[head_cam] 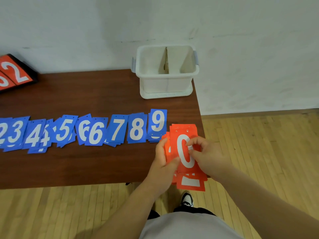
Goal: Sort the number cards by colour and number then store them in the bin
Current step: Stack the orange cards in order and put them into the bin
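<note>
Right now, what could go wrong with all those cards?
1. The red cards are held in both hands, the left hand and right hand, right over the table corner. Some stick out unevenly at the bottom and could slip to the floor.
2. The blue piles overlap, especially the 4s and 6s, so numbers could get mixed.

A dark wooden table (89,94) lies under and beyond the fingers. A scoreboard (13,73) showing a red 2 sits far left of them. Below them, a black-and-white shoe (187,199) stands on the pale plank floor (259,152). A white wall (241,49) rises beyond.
</note>
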### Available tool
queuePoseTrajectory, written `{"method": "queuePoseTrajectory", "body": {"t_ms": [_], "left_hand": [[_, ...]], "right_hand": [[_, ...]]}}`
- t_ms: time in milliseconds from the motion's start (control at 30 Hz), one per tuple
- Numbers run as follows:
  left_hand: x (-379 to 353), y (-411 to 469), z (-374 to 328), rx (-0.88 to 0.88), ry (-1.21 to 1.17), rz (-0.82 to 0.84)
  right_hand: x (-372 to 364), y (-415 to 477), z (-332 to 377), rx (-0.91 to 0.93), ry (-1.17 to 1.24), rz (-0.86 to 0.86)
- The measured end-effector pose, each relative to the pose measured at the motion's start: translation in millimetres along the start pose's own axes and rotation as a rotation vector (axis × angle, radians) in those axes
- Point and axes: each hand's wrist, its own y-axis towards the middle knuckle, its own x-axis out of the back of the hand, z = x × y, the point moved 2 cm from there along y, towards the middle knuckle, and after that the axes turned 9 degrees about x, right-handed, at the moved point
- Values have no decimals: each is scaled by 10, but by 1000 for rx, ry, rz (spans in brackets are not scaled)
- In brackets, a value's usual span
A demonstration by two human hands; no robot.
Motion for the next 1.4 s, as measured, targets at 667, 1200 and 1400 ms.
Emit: {"method": "queuePoseTrajectory", "body": {"t_ms": [667, 1200, 1400], "left_hand": [[804, 498, -519, -117, 217, -67], [414, 1265, -635, -197, 419, -63], [239, 1398, -529, -335, 452, -102]], "right_hand": [[-130, 85, 393, 218, 43, 132], [475, 793, -74, 90, 12, -133], [519, 1076, -239, 183, 132, -217]]}}
